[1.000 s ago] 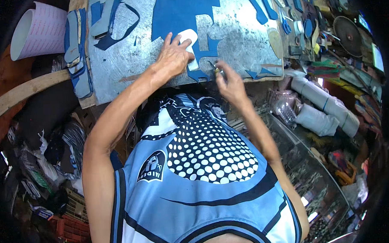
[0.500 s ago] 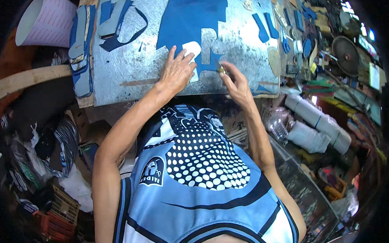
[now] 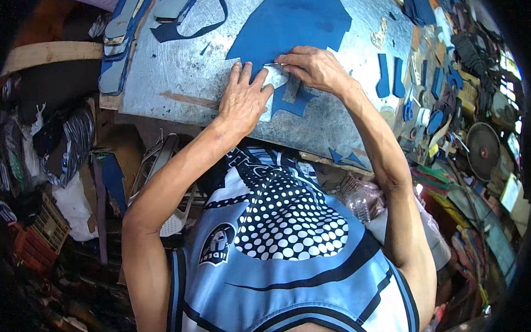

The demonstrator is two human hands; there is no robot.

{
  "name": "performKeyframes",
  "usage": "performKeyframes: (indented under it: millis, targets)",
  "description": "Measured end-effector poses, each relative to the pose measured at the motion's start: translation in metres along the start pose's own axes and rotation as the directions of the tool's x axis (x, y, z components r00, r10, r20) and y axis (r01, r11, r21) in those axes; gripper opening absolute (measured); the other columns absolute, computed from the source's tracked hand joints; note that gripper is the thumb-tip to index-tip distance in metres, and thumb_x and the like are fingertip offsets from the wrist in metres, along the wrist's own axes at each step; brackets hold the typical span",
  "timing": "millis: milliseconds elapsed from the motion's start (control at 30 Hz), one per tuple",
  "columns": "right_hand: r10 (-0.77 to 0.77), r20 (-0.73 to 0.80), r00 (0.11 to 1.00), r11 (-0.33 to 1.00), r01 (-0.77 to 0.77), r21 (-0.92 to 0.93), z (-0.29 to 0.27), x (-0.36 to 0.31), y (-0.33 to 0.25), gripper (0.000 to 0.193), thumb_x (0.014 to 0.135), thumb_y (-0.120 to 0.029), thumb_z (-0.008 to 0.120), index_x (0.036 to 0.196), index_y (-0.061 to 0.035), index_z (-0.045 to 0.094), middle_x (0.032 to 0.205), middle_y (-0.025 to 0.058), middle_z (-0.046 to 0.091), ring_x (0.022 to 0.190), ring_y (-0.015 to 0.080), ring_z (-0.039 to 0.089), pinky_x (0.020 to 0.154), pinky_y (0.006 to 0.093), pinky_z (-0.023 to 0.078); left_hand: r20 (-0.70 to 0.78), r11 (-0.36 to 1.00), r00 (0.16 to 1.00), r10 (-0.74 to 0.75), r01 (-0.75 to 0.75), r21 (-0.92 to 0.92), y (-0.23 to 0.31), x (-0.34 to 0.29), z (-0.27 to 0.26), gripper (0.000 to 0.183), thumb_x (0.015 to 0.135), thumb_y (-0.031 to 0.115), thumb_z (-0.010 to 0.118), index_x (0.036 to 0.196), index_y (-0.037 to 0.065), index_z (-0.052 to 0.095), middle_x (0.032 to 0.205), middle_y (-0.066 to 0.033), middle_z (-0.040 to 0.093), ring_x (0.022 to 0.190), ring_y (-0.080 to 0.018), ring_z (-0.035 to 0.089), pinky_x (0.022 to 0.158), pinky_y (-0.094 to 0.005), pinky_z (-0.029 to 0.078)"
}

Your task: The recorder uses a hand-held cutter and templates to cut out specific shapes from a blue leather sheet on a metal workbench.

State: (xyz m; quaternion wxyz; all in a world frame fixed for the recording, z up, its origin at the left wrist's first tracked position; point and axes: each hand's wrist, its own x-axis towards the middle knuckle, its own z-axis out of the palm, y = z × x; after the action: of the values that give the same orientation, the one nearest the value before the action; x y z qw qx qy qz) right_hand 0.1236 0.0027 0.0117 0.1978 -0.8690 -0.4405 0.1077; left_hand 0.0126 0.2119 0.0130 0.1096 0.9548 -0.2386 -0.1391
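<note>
Blue sheet (image 3: pixel 295 24) on mottled silver-grey table (image 3: pixel 174 67).
White template (image 3: pixel 278 78), mid-table. Grey-and-blue stacked pieces (image 3: pixel 121 27) along table's left edge; dark navy strap (image 3: pixel 182 36) at its far left; blue-handled scissors (image 3: pixel 408 110) at its right. Jersey (image 3: pixel 304 270) before table: light blue, black panel with white dots.

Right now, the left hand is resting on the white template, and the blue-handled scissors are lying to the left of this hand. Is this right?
Not quite: the left hand is resting on the white template, but the blue-handled scissors are lying to the right of it, as the head view shows.
</note>
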Motion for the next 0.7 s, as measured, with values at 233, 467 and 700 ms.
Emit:
performKeyframes:
  millis: [233,467,700]
  targets:
    - [-0.049,0.015,0.999,0.999,0.049,-0.009,0.002,0.016,-0.018,0.027,0.088,-0.019,0.066,0.114,-0.0140,0.073,0.104,0.0085,0.071,0.088,0.0276,0.069,0.075,0.0390,0.057,0.000,0.999,0.999,-0.038,0.038,0.000,-0.010,-0.017,-0.002,0.049,0.082,0.028,0.075,0.127,0.014,0.062,0.147,-0.0113,0.046,0.140,-0.0386,0.035,0.117,-0.0560,0.022]
    - [-0.008,0.053,0.999,0.997,0.012,-0.077,0.008,0.025,-0.036,0.029,0.089,-0.014,0.064,0.117,-0.0123,0.071,0.105,0.0136,0.068,0.090,0.0320,0.068,0.076,0.0411,0.057,0.011,0.999,1.000,-0.026,0.026,0.035,-0.017,-0.023,-0.007,0.050,0.080,0.027,0.077,0.125,0.013,0.061,0.146,-0.0120,0.046,0.139,-0.0388,0.036,0.117,-0.0557,0.023]
    - [0.077,0.116,0.990,0.993,-0.067,-0.092,0.004,0.028,-0.047,0.030,0.091,-0.014,0.062,0.120,-0.0138,0.069,0.112,0.0154,0.065,0.096,0.0338,0.067,0.082,0.0432,0.056,0.052,0.997,0.996,-0.071,0.070,0.024,-0.019,-0.025,-0.009,0.054,0.080,0.027,0.077,0.130,0.013,0.060,0.148,-0.0104,0.045,0.138,-0.0395,0.038,0.117,-0.0560,0.023]
